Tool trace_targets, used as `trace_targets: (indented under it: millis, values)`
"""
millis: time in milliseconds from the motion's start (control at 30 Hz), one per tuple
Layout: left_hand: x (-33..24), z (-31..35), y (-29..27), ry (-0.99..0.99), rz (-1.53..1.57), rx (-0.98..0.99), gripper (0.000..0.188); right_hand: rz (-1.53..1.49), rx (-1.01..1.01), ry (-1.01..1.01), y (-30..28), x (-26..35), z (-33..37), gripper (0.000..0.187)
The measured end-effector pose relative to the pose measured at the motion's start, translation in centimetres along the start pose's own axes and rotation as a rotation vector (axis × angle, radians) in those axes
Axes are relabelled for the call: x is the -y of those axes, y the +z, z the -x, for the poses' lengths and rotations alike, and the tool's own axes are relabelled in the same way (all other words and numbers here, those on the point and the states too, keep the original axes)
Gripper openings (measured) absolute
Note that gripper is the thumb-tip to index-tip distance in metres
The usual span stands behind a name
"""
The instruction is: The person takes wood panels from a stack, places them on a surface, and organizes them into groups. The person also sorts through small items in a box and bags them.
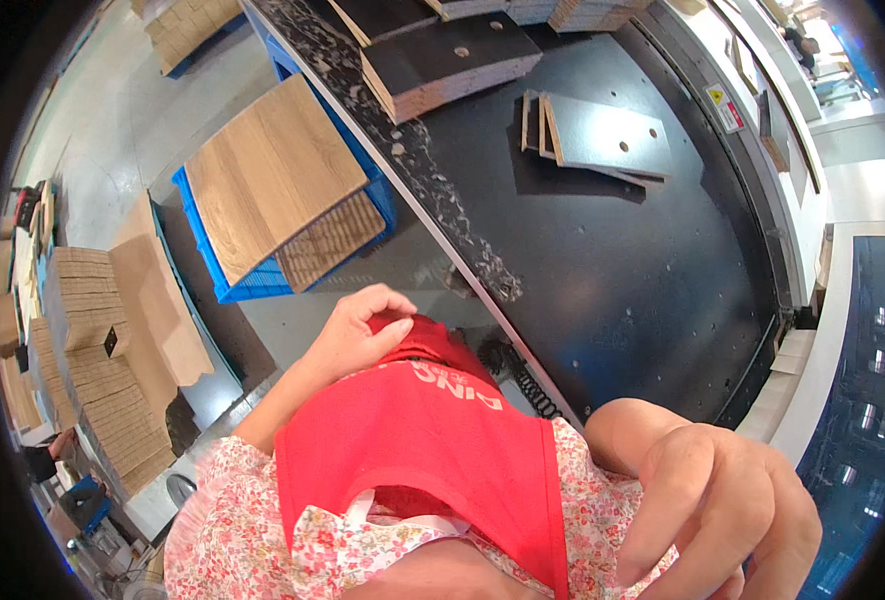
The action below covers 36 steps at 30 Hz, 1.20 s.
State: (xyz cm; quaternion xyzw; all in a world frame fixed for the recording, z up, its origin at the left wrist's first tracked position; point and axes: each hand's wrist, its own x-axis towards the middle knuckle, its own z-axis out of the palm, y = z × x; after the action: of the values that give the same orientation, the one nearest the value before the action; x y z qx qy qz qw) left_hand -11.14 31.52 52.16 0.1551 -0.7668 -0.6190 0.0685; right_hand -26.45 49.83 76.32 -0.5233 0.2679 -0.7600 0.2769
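Observation:
My left hand rests at the front of my red apron, fingers loosely bent and thumb apart from them. I see nothing in it. Large and close at the lower right, my right hand hangs with its fingers bent downward and slightly apart. It shows no object, though some fingertips are hidden. Beyond it lies the black work surface. On that surface sit a few grey-faced panels with drilled holes, fanned over one another, and a thick stack of dark panels.
A blue crate with wood-grain boards stands to the left of the work surface. Farther left are stacked boards beside opened cardboard. A black coiled cord hangs by the surface's edge. White machine framing borders the right side.

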Motion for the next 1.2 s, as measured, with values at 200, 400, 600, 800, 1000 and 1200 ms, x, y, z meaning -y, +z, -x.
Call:
trace_targets:
  millis: [200, 400, 600, 800, 1000, 1200]
  values:
    - [-2.9, -3.1, 1.4, 0.134, 0.022, -0.017, 0.009, -0.026, -0.058, -0.006, -0.1, -0.6, 1.7, 0.01]
    - [-4.9, -6.2, 0.8, 0.241, -0.017, -0.151, 0.008, -0.086, -0.046, 0.163, -0.2, 0.2, 1.8, 0.009]
    - [-5.6, -7.4, 2.4, 0.268, 0.029, -0.159, 0.008, -0.111, 0.028, 0.153, -1.0, 0.1, 2.5, 0.009]
    - [-5.6, -7.7, 3.5, 0.242, 0.003, -0.171, 0.009, -0.17, 0.116, -0.056, -2.4, -0.3, 2.4, 0.013]
    - [-5.4, -6.9, 3.5, 0.254, -0.071, -0.234, 0.008, -0.162, -0.125, -0.301, -1.2, 0.1, 2.5, 0.023]
    - [-5.3, -5.4, 3.4, 0.207, -0.081, -0.296, 0.008, -0.212, 0.149, -0.213, -4.6, 3.3, 2.8, 0.023]
